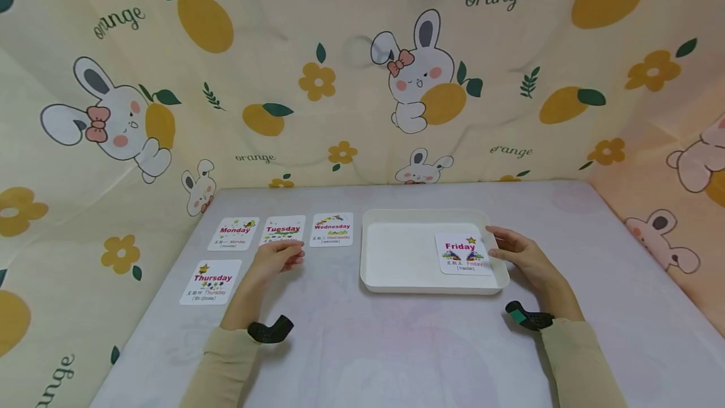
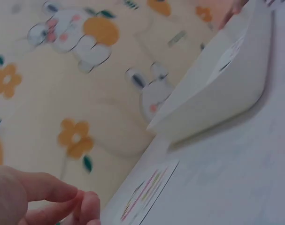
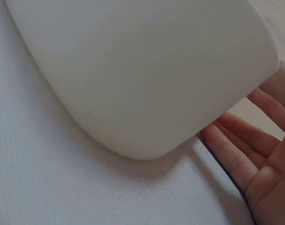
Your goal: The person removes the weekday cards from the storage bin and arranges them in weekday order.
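My right hand (image 1: 523, 257) reaches over the right rim of a white tray (image 1: 396, 288) and holds a white Friday card (image 1: 461, 254) by its right edge. In the right wrist view the tray wall (image 3: 147, 84) hides the fingertips and the card. My left hand (image 1: 274, 263) hovers with loosely curled fingers, overlapping the lower part of the Tuesday card (image 1: 283, 226); thumb and fingertips come together with nothing seen between them. Beside it lies the Wednesday card (image 1: 332, 230), to the left the Monday card (image 1: 233, 234), and nearer me the Thursday card (image 1: 210, 282).
The tray stands right of the card row on a pale cloth-covered table (image 1: 351, 357). A patterned curtain (image 1: 317, 17) with rabbits and oranges encloses the back and sides. Each wrist wears a dark strap (image 1: 270, 330).
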A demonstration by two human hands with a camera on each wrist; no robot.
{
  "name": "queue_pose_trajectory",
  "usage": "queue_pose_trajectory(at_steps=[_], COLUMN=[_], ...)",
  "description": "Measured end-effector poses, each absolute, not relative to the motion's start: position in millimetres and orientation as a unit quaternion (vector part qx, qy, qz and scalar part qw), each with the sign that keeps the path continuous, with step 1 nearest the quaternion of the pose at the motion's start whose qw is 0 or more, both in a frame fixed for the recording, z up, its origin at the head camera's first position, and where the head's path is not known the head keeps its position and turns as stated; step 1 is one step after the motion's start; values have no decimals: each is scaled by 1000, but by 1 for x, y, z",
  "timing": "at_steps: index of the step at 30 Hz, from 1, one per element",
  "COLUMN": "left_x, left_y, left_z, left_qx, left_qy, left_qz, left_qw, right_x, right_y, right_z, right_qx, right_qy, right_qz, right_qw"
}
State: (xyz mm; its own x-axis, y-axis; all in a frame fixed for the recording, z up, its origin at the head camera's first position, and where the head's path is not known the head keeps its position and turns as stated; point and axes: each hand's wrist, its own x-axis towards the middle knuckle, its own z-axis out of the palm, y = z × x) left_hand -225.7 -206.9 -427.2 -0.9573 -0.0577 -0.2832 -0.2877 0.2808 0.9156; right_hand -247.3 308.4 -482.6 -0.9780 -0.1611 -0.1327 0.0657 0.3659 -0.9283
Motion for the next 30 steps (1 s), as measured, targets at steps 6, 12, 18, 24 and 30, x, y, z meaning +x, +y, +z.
queue_pose_trajectory(at_steps=[6, 12, 18, 24, 30], left_x=[-230, -232, -232, -233, -235], left_y=[-170, -136, -103, -71, -47], left_z=[-426, -425, -422, -419, -423], left_qx=[-80, -43, -16, 21, 41], left_qy=[785, 782, 777, 761, 751], left_qz=[601, 604, 607, 616, 623], left_qw=[125, 148, 169, 201, 214], right_x=[-247, -246, -246, -245, -244], right_y=[307, 306, 307, 306, 306], right_z=[-482, -482, -483, -481, -479], right_qx=[-25, -28, -22, -26, -30], right_qy=[821, 823, 822, 821, 820], right_qz=[-561, -559, -560, -561, -563], right_qw=[102, 102, 103, 100, 101])
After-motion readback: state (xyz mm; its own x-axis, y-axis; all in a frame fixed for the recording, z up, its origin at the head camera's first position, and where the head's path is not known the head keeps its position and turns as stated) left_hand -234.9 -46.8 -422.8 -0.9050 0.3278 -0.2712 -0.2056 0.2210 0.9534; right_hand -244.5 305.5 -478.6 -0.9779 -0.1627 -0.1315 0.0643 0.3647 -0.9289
